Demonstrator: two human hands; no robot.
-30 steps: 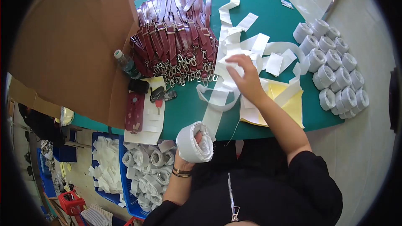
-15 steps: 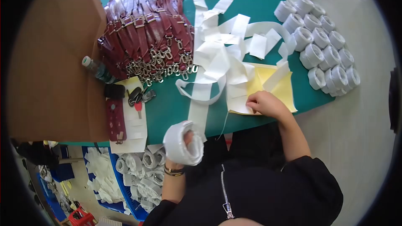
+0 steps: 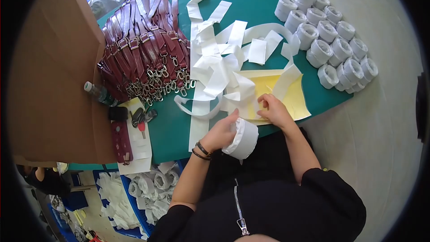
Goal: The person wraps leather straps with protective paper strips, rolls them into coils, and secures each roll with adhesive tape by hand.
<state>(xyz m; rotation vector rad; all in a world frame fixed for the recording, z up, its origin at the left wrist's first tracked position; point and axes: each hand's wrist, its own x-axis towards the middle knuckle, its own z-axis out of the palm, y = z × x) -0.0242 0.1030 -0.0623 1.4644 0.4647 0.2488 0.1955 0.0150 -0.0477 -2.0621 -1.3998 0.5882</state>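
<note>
My left hand [image 3: 220,131] is closed on a white roll [image 3: 243,139], a thick wound ring tilted just above the table's near edge. My right hand [image 3: 274,112] is over the near part of a yellow sheet [image 3: 293,103] with a pale border. Its fingers are bent together near the sheet, and whatever is between them is too small to make out. Loose white strips [image 3: 214,69] lie in a tangle left of the yellow sheet and partly over it.
Stacked white rolls [image 3: 340,49] stand at the table's right edge. Dark red straps with metal clasps [image 3: 143,45] are heaped at the left, near a bottle [image 3: 101,93], a red case [image 3: 121,141] and a cardboard box [image 3: 53,71]. Blue crates [image 3: 132,197] hold white rolls and strips below.
My left hand has brought the white roll rightward and up, close to my right hand. My right hand has shifted slightly left, with its fingers still bent near the yellow sheet.
</note>
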